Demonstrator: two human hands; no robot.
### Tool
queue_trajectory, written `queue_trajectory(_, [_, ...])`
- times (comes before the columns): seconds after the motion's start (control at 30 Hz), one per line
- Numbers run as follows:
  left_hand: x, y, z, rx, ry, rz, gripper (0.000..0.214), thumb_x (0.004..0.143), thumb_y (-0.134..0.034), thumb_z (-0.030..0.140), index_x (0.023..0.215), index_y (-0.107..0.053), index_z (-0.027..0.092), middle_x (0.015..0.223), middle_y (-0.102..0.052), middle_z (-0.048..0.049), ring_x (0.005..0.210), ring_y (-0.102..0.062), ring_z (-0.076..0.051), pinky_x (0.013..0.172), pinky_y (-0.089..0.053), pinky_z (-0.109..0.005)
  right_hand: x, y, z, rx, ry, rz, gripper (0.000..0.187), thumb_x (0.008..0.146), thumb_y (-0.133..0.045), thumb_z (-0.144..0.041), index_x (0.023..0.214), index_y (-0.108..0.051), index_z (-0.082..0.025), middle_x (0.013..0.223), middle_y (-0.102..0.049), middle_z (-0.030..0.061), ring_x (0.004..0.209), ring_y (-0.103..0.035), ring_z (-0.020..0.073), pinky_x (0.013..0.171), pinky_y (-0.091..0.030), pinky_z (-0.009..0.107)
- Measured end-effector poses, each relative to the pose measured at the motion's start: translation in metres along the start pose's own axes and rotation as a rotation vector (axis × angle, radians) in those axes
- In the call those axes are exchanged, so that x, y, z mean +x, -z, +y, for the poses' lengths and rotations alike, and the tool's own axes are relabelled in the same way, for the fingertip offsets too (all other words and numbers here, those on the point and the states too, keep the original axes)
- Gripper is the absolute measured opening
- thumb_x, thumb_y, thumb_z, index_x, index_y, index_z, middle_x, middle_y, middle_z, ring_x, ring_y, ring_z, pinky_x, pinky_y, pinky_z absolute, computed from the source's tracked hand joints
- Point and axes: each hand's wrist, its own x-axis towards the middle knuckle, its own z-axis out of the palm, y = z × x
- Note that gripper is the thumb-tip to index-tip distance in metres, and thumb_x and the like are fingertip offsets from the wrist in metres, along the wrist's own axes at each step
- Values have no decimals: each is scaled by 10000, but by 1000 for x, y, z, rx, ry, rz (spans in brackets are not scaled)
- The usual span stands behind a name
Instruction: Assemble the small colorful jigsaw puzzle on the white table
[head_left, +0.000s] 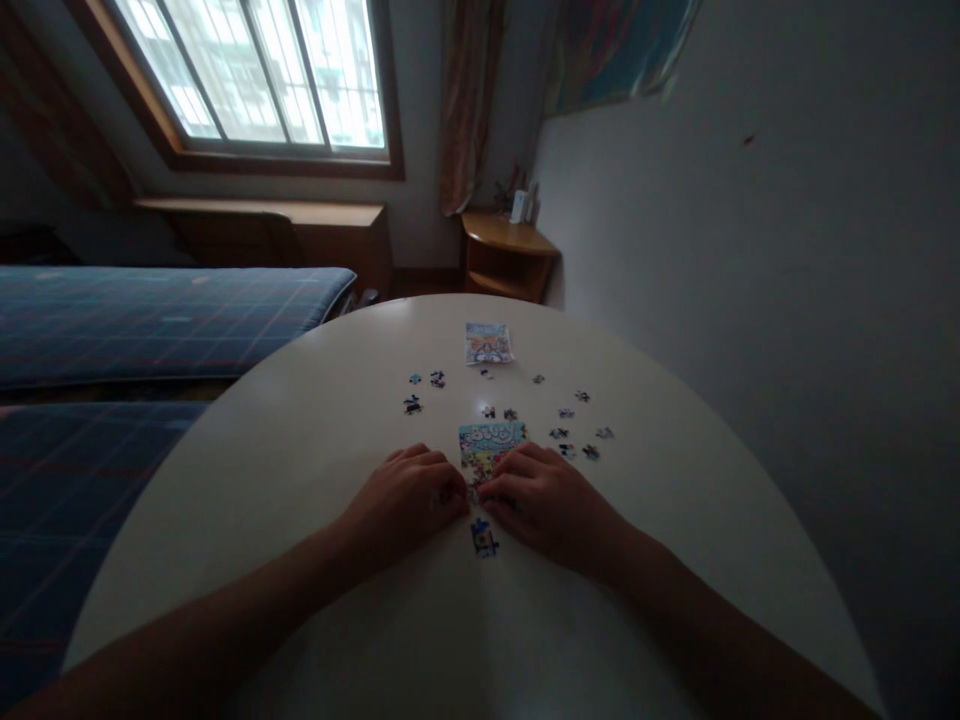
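On the white round table, my left hand (418,497) and my right hand (541,503) meet at the lower edge of a partly joined jigsaw puzzle (491,436) with "BLUEY" lettering along its top. Fingers of both hands are pinched round a small puzzle piece (472,494), mostly hidden by the fingertips. My right hand covers the lower right of the puzzle. Just below the hands lies a dark blue joined bit of puzzle (484,538), apart from the larger section.
Loose puzzle pieces lie left (413,404), behind, and right (591,452) of the puzzle. A printed picture packet (488,343) rests toward the table's (300,400) far edge. A plaid mattress (165,320) is at left, a wall (787,300) at right, a corner shelf (510,234) behind.
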Motion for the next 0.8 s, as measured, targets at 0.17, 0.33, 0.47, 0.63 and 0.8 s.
queue_trajectory(0.17, [0, -2, -1, 29, -15, -6, 41, 848, -685, 219, 821, -716, 225, 836, -721, -5, 861, -608, -212, 843, -470, -373, 2, -1, -3, -10, -12, 6, 137, 929, -617, -262, 968, -746, -236, 921, -714, 43, 961, -600, 205, 894, -469, 379])
queue_trajectory(0.33, [-1, -3, -1, 22, 0, 40, 37, 850, -671, 229, 839, -705, 219, 851, -717, -13, 850, -605, -216, 822, -469, -374, 2, -3, -1, -4, 3, 31, 126, 924, -622, -245, 935, -747, -232, 890, -712, 41, 935, -598, 202, 879, -472, 371])
queue_trajectory(0.47, [-2, -2, -2, 17, -11, 20, 57, 855, -663, 231, 840, -718, 231, 865, -720, -13, 880, -606, -216, 842, -468, -364, 3, -5, -2, 5, -26, 34, 98, 908, -650, -260, 915, -739, -220, 898, -711, 45, 942, -591, 211, 882, -468, 377])
queue_trajectory(0.63, [-3, 0, -1, 3, -1, -12, 49, 843, -691, 222, 858, -731, 247, 872, -721, -2, 892, -603, -219, 841, -459, -369, 3, -6, -6, 0, -72, 49, 77, 870, -706, -285, 900, -743, -225, 887, -714, 37, 966, -576, 223, 885, -451, 386])
queue_trajectory(0.8, [-2, -1, -2, -18, 3, -25, 61, 850, -683, 203, 856, -733, 238, 875, -724, -3, 888, -599, -220, 839, -461, -366, 3, -7, -6, -5, -51, 75, 85, 871, -707, -299, 917, -758, -250, 883, -711, 36, 974, -565, 233, 877, -437, 388])
